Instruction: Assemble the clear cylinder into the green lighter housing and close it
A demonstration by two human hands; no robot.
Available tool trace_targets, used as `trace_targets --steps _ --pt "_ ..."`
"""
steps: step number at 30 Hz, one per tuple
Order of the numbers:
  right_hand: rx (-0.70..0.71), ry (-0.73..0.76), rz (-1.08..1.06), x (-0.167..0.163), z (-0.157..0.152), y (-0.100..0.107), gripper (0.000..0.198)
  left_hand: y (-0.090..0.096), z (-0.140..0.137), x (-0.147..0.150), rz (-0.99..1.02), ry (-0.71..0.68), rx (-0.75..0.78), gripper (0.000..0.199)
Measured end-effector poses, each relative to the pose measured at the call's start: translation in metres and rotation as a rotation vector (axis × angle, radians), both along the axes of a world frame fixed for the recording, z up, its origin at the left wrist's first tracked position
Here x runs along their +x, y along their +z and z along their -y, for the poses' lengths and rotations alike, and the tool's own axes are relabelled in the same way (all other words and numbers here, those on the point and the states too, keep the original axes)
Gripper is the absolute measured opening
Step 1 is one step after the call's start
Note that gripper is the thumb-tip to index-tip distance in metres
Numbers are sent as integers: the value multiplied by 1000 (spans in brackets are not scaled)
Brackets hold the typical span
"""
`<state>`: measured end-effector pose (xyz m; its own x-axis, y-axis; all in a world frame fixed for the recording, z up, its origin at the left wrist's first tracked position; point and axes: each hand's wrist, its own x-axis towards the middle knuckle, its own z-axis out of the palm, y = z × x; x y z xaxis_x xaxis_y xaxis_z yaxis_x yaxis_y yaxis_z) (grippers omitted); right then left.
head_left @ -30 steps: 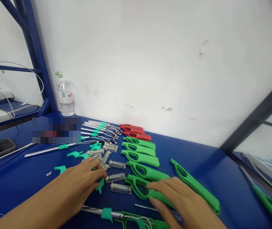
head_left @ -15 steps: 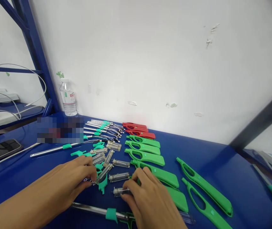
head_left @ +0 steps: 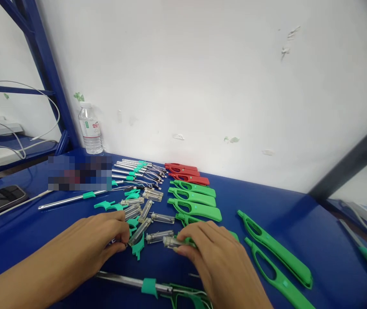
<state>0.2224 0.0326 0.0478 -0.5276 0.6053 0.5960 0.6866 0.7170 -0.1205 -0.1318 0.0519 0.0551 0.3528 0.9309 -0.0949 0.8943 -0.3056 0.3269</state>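
While the left hand [head_left: 101, 240] pinches a small clip, the right hand [head_left: 215, 257] grips a light, likely brittle clear tube [head_left: 172, 242] at its end nearest the fingertips.

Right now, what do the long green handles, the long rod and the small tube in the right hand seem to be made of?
Green handles: likely moulded plastic, uniform bright colour, soft sheen.
Long rod: apparently metal, silvery with bright reflections.
Small tube pinched by the right hand: clear plastic or glass; it looks see-through, which of the two is unclear.
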Motion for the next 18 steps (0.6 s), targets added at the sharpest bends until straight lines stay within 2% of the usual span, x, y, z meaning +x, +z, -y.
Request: trace_targets --steps 2,4,6,9,11,16,18 --pt "-25 -3 -4 11 2 4 12 -3 0 -4 6 -20 -4 26" --pt "-59 -6 -15 16 3 5 13 -4 0 -7 12 -39 -5 29" --pt "-64 -37 -75 14 4 2 21 -3 0 -9 9 -40 3 29" --pt "12 -92 -197 9 5 -4 41 2 2 -7 -13 -11 21 29" --pt "27 -79 -198 10 5 -3 47 6 3 -4 -26 9 33 31" --pt "-104 -5 -24 23 9 12 19 10 3 5 -23 -13 26 32" --pt "-104 -30 -23 25 10 15 18 9 3 6 -19 -28 37 34"
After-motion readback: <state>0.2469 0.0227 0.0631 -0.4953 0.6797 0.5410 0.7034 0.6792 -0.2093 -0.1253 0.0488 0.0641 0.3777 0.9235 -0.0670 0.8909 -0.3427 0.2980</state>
